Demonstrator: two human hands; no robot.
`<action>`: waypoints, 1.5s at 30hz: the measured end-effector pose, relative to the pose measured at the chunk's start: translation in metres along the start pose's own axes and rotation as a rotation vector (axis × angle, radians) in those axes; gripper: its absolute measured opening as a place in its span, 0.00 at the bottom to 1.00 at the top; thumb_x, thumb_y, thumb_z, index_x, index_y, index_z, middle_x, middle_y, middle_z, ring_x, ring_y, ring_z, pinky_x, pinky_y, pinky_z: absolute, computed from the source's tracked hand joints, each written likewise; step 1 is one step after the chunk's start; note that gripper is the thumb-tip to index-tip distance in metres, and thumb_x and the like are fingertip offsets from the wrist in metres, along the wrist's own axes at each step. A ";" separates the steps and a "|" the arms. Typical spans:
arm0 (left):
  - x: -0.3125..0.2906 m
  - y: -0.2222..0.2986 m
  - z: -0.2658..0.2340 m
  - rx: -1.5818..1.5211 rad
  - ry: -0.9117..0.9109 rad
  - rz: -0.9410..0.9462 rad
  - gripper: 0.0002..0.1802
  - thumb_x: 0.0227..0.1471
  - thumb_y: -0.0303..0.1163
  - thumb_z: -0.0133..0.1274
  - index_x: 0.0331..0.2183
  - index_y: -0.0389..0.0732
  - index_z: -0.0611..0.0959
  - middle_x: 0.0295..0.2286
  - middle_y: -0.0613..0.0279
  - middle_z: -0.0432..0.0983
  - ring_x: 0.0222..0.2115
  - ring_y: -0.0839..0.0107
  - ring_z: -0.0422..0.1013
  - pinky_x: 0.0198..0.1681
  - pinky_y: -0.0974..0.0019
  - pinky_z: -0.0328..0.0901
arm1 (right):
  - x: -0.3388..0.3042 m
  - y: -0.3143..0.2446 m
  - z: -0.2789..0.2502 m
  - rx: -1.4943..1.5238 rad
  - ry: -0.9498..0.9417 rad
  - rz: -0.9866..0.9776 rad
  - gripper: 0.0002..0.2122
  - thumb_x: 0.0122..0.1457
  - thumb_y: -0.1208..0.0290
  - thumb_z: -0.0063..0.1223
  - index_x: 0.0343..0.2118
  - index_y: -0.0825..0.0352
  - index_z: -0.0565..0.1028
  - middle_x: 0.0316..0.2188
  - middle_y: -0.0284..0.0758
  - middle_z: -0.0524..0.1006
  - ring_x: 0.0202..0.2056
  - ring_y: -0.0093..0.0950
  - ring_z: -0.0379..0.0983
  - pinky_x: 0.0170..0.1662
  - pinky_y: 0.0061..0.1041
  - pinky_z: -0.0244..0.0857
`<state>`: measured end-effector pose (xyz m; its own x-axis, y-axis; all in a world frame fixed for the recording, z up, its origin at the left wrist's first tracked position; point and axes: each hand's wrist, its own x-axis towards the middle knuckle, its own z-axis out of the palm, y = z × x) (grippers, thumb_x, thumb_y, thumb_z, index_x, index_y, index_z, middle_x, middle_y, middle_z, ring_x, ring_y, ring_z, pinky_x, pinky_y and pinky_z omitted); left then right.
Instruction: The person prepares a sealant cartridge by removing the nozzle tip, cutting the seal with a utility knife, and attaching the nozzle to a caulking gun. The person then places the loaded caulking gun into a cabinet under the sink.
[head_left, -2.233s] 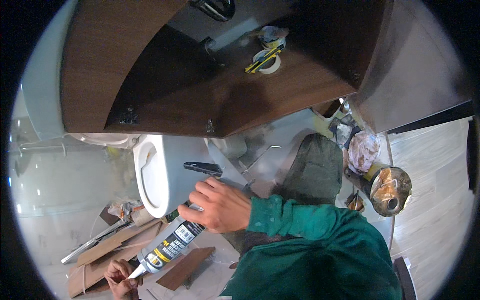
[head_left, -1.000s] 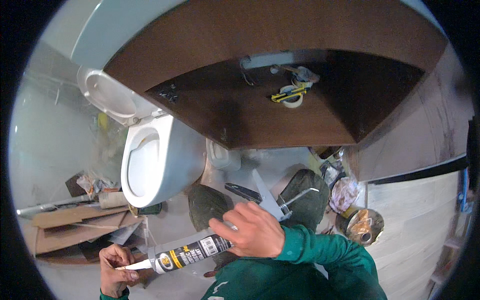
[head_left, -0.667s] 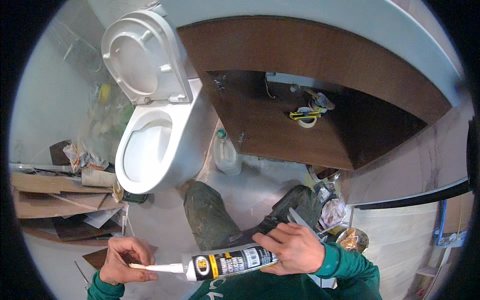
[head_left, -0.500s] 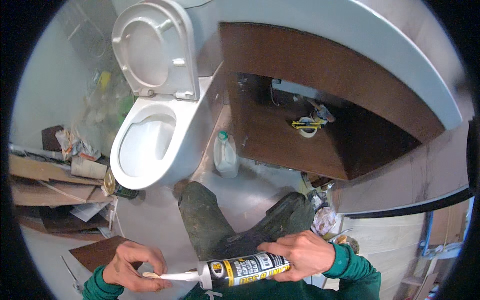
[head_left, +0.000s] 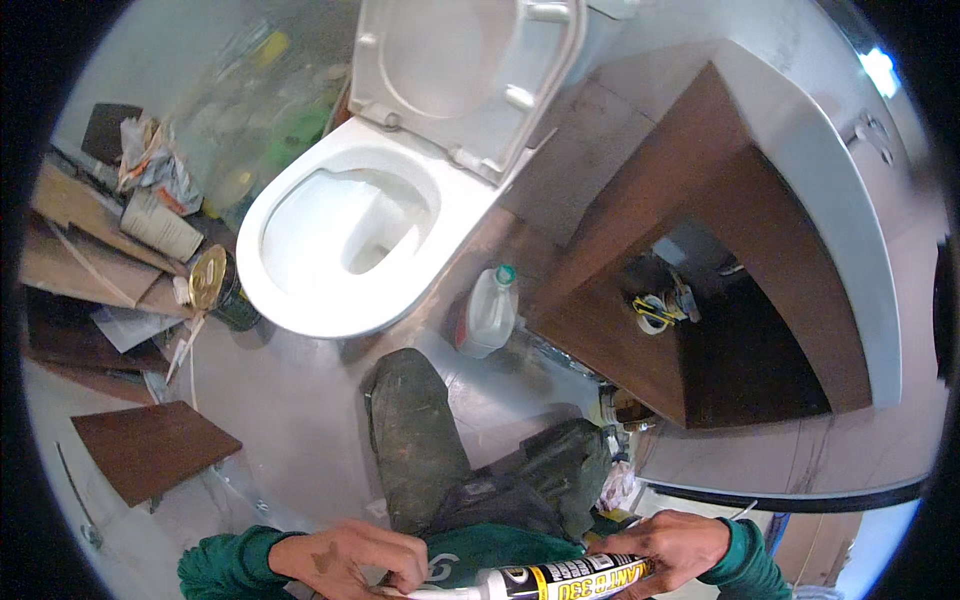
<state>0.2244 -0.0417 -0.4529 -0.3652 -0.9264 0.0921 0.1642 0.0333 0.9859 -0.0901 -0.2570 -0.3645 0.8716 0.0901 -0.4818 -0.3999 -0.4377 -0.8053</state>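
Note:
Low in front of my lap, a sealant cartridge with a black and yellow label lies almost level. My right hand is wrapped round its rear end. From its front end a white nozzle points left, its tip running into the curled fingers of my left hand. Those fingertips sit at the lower picture edge, so the nozzle's end is partly hidden. My green sleeves and dark trousers frame both hands.
A toilet with raised lid stands ahead. Right of it are a plastic jug and a brown cabinet holding tape rolls. At left lie boards, a tin can and a brown panel.
My view has swung left, so the toilet and cabinet sit farther right. Both hands and the cartridge have dropped toward the lower edge, the left hand still at the nozzle tip.

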 end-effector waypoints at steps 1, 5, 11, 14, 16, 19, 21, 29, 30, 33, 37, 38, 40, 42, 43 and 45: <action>-0.003 -0.003 -0.003 -0.056 -0.001 0.029 0.14 0.49 0.26 0.66 0.24 0.36 0.74 0.26 0.56 0.73 0.25 0.65 0.69 0.27 0.61 0.63 | 0.004 -0.004 -0.002 0.000 -0.009 -0.023 0.26 0.52 0.66 0.71 0.52 0.70 0.74 0.30 0.45 0.80 0.32 0.43 0.79 0.36 0.38 0.71; -0.015 -0.008 -0.013 -0.257 -0.096 0.025 0.12 0.50 0.24 0.66 0.25 0.33 0.77 0.24 0.53 0.72 0.25 0.62 0.70 0.28 0.59 0.64 | 0.014 -0.022 -0.005 0.007 -0.049 0.008 0.28 0.53 0.64 0.72 0.53 0.71 0.73 0.36 0.47 0.81 0.36 0.44 0.79 0.40 0.37 0.72; -0.025 -0.012 -0.014 -0.352 -0.100 0.120 0.07 0.52 0.23 0.65 0.31 0.32 0.82 0.26 0.50 0.75 0.28 0.59 0.72 0.32 0.57 0.65 | 0.010 -0.042 -0.007 -0.030 -0.091 0.061 0.30 0.53 0.61 0.72 0.55 0.72 0.73 0.42 0.49 0.80 0.38 0.43 0.80 0.41 0.36 0.73; -0.028 -0.012 -0.008 -0.414 -0.085 0.074 0.08 0.52 0.25 0.65 0.32 0.32 0.83 0.28 0.50 0.76 0.28 0.58 0.73 0.32 0.57 0.65 | 0.001 -0.044 -0.005 -0.006 -0.117 0.093 0.30 0.53 0.61 0.72 0.55 0.72 0.73 0.41 0.48 0.80 0.37 0.42 0.81 0.41 0.35 0.74; -0.027 -0.013 -0.003 -0.343 -0.106 0.117 0.09 0.52 0.26 0.66 0.32 0.33 0.82 0.28 0.51 0.76 0.29 0.59 0.73 0.32 0.57 0.65 | -0.006 -0.041 -0.001 0.017 -0.113 0.089 0.30 0.53 0.60 0.72 0.55 0.71 0.74 0.40 0.47 0.81 0.37 0.41 0.81 0.41 0.34 0.75; -0.024 -0.014 0.001 -0.264 -0.138 0.125 0.09 0.51 0.26 0.67 0.32 0.34 0.81 0.29 0.51 0.77 0.30 0.60 0.73 0.32 0.59 0.65 | -0.019 -0.029 0.010 0.034 -0.089 0.076 0.31 0.53 0.57 0.71 0.56 0.70 0.74 0.42 0.47 0.82 0.38 0.41 0.81 0.43 0.33 0.76; -0.020 -0.017 0.004 -0.276 -0.122 0.047 0.09 0.50 0.23 0.67 0.31 0.35 0.81 0.30 0.51 0.78 0.31 0.63 0.74 0.34 0.61 0.67 | -0.027 -0.020 0.021 0.016 0.025 0.062 0.32 0.56 0.51 0.66 0.60 0.63 0.71 0.39 0.44 0.82 0.35 0.42 0.82 0.39 0.36 0.78; 0.016 -0.021 0.017 -0.347 0.092 -0.266 0.12 0.49 0.11 0.64 0.31 0.34 0.78 0.36 0.56 0.73 0.35 0.73 0.72 0.40 0.69 0.68 | -0.076 -0.001 0.055 -0.519 0.365 0.145 0.31 0.56 0.48 0.61 0.59 0.61 0.71 0.21 0.38 0.74 0.22 0.39 0.77 0.25 0.38 0.74; 0.022 -0.019 0.019 -0.365 0.111 -0.275 0.12 0.49 0.11 0.63 0.32 0.34 0.78 0.36 0.56 0.72 0.35 0.74 0.71 0.40 0.70 0.68 | -0.080 0.002 0.061 -0.532 0.431 0.127 0.31 0.56 0.48 0.61 0.58 0.61 0.71 0.21 0.37 0.73 0.22 0.38 0.77 0.25 0.38 0.73; 0.043 -0.011 0.023 -0.305 0.090 -0.320 0.13 0.48 0.11 0.64 0.31 0.34 0.78 0.36 0.56 0.73 0.36 0.74 0.71 0.39 0.70 0.68 | -0.092 0.014 0.079 -0.546 0.553 0.109 0.32 0.54 0.48 0.62 0.58 0.62 0.72 0.21 0.36 0.73 0.22 0.35 0.77 0.24 0.36 0.72; 0.070 0.001 0.028 -0.272 -0.019 -0.357 0.14 0.47 0.11 0.65 0.32 0.34 0.78 0.35 0.56 0.74 0.36 0.75 0.71 0.39 0.69 0.67 | -0.110 0.028 0.098 -0.531 0.619 0.139 0.32 0.53 0.49 0.63 0.58 0.62 0.73 0.23 0.35 0.73 0.23 0.34 0.76 0.25 0.34 0.72; 0.077 0.004 0.030 -0.271 -0.029 -0.387 0.14 0.46 0.11 0.66 0.32 0.34 0.78 0.34 0.56 0.74 0.36 0.74 0.72 0.39 0.69 0.68 | -0.113 0.031 0.101 -0.531 0.638 0.131 0.32 0.53 0.49 0.63 0.58 0.62 0.73 0.24 0.35 0.73 0.23 0.34 0.76 0.26 0.34 0.72; 0.087 0.010 0.035 -0.297 -0.052 -0.432 0.15 0.45 0.11 0.66 0.33 0.34 0.78 0.32 0.56 0.74 0.34 0.73 0.72 0.38 0.69 0.68 | -0.120 0.036 0.108 -0.547 0.672 0.144 0.32 0.53 0.50 0.64 0.58 0.62 0.73 0.24 0.34 0.73 0.23 0.33 0.76 0.27 0.33 0.72; 0.093 0.013 0.041 -0.476 -0.003 -0.496 0.14 0.46 0.12 0.65 0.33 0.34 0.77 0.30 0.55 0.74 0.32 0.72 0.73 0.36 0.68 0.68 | -0.125 0.039 0.113 -0.585 0.698 0.184 0.32 0.52 0.51 0.64 0.59 0.62 0.73 0.24 0.33 0.72 0.23 0.32 0.75 0.28 0.32 0.72; 0.096 0.014 0.043 -0.575 0.012 -0.518 0.14 0.47 0.12 0.65 0.33 0.34 0.77 0.29 0.54 0.74 0.31 0.71 0.73 0.35 0.68 0.68 | -0.126 0.041 0.116 -0.590 0.733 0.187 0.32 0.52 0.51 0.64 0.58 0.61 0.73 0.25 0.33 0.73 0.23 0.31 0.74 0.27 0.31 0.71; 0.101 0.013 0.045 -0.720 0.063 -0.566 0.13 0.48 0.12 0.63 0.33 0.34 0.76 0.27 0.52 0.74 0.28 0.69 0.73 0.33 0.68 0.68 | -0.126 0.046 0.119 -0.603 0.794 0.189 0.31 0.52 0.51 0.64 0.57 0.60 0.75 0.27 0.32 0.74 0.22 0.29 0.73 0.27 0.30 0.70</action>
<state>0.1486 -0.1182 -0.4248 -0.5182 -0.7523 -0.4068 0.5146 -0.6542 0.5543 -0.2525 -0.1822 -0.3819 0.8331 -0.5519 -0.0375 -0.5325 -0.7816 -0.3250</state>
